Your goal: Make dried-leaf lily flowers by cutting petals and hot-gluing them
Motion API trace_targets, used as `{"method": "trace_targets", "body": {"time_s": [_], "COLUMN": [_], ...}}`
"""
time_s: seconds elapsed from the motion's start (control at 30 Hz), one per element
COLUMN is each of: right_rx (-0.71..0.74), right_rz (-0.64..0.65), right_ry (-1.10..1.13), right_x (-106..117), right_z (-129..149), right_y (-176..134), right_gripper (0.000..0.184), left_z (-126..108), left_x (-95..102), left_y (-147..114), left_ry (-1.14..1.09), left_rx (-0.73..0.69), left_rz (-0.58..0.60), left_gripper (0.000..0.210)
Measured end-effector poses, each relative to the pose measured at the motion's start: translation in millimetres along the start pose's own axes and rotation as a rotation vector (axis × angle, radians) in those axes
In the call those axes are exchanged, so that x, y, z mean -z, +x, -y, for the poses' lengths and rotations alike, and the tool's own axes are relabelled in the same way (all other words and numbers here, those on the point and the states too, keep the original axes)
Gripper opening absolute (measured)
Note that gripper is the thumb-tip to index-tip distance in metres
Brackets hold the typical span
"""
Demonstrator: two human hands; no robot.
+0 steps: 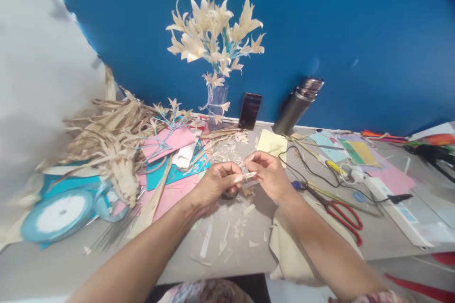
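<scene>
Over the middle of the table, my left hand (219, 180) pinches a small pale piece of corn husk (246, 177) between thumb and fingertips. Facing it, my right hand (269, 174) is closed, its fingertips at the same piece. The piece is narrow and folded or pointed toward the right; its finer shape is too small to make out. Small husk scraps (237, 232) lie on the tabletop below and behind both hands. Straight beyond them, a clear vase (217, 102) holds a bunch of cream husk flowers (213, 28) on light-blue stems.
Dried husks (110, 135) are heaped at left, near a blue ribbon spool (59, 215) and pink paper (170, 141). A phone (250, 111) and a flask (297, 106) lean on the blue wall. Red-handled scissors (343, 215), a black cable (305, 163) and a power strip (398, 208) lie right.
</scene>
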State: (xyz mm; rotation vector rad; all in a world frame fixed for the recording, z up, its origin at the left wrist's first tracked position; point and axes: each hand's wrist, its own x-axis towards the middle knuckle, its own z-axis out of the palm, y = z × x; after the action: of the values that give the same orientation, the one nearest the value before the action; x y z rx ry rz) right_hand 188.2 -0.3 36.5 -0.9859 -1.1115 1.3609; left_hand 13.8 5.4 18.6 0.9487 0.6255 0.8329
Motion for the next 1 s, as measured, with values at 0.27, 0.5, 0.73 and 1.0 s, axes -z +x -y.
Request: {"method": "trace_targets", "body": {"time_s": [0.27,0.5,0.73,1.0], "right_rx": [0.121,0.073,0.002,0.036], "right_rz": [0.183,0.038,0.014,0.099], "right_ry": [-0.154,-0.126,-0.1,-0.275], "right_x": [8,11,11,10], "right_z": [10,7,7,16], "right_y": [-13,-13,-9,-16], "right_gripper": [0.019,0.02,0.023,0.038], "left_z": [1,3,3,-1], "left_x": [-2.4,-0.6,1.7,0.0], "left_y": [-2,-1,0,-1], "left_ry": [0.077,0.087,0.119,0.056], "left_rx": [0.041,0.029,-0.047,-0.105], "left_rz": [0.006,0.004,-0.008,0.032], "left_gripper": [0.028,0.025,0.018,0.022]}}
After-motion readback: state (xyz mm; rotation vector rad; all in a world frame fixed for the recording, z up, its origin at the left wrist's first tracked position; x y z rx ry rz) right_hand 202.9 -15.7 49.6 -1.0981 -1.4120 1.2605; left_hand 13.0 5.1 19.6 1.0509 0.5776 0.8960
